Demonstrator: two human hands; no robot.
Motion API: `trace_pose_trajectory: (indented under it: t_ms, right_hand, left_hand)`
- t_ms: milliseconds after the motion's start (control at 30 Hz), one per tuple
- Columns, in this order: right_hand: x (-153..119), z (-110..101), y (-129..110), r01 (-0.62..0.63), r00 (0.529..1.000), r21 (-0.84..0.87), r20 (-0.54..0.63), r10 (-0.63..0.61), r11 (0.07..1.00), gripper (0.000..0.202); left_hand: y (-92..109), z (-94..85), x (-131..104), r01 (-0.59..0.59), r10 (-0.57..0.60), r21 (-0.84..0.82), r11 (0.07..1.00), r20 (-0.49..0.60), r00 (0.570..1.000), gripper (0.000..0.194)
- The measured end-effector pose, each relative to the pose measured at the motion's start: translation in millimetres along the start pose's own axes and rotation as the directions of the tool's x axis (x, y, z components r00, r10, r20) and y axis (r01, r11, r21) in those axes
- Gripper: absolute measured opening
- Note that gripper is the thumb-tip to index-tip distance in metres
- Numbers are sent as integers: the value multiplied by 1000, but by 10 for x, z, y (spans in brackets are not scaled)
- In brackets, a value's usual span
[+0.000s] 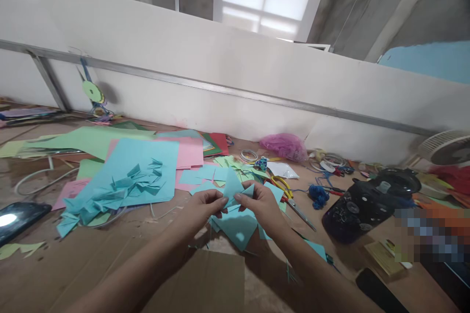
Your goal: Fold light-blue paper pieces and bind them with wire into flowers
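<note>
Between my two hands is a small folded piece of light blue paper (232,187), with a pointed flap standing up. My left hand (209,201) pinches its left side between thumb and fingers. On the right side, my right hand (257,199) grips it in the same way. Below the hands lies a flat square of blue paper (240,229). To the left, a pile of folded blue paper pieces (137,180) rests on large blue sheets (147,151). Scissors (301,214) and yellow-handled pliers (282,185) lie to the right of my right hand.
Green sheets (88,139) and pink sheets (191,150) spread behind the pile. A phone (22,220) lies at left. On the right stand a black jug (354,210) and a fan (448,146), near blue yarn (318,197). A pink plastic bag (284,146) sits by the white wall (205,102).
</note>
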State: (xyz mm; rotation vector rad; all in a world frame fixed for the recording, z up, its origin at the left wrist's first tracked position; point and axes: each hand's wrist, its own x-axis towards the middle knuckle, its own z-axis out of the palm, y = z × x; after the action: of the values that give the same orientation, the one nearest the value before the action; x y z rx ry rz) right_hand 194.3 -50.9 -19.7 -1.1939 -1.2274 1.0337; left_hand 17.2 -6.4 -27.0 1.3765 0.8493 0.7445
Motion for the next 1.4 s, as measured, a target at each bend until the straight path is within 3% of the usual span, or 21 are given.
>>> trace_pose_trajectory:
  t_ms: [100, 233, 567, 833, 1400]
  right_hand:
    - [-8, 5, -30, 64, 998, 47, 19, -65, 997, 42]
    - [-10, 1, -41, 128, 991, 18, 41, -129, 992, 23]
    - [-41, 27, -48, 76, 997, -26, -17, -76, 997, 19]
    - [-43, 44, -60, 85, 993, -38, -76, -87, 996, 20]
    - [-11, 18, -28, 18, 999, 66, -36, -16, 998, 21]
  left_hand:
    - [-45, -12, 28, 27, -30, -41, 999, -67, 997, 33]
    - [-72, -14, 39, 34, -39, -61, 998, -91, 995, 31]
    - [-44, -16, 33, -18, 17, -16, 1000, -26, 1000, 28]
    - [99, 41, -59, -5, 5, 30, 1000, -7, 1000, 30]
    - [92, 26, -29, -14, 15, 30, 999, -26, 1000, 25]
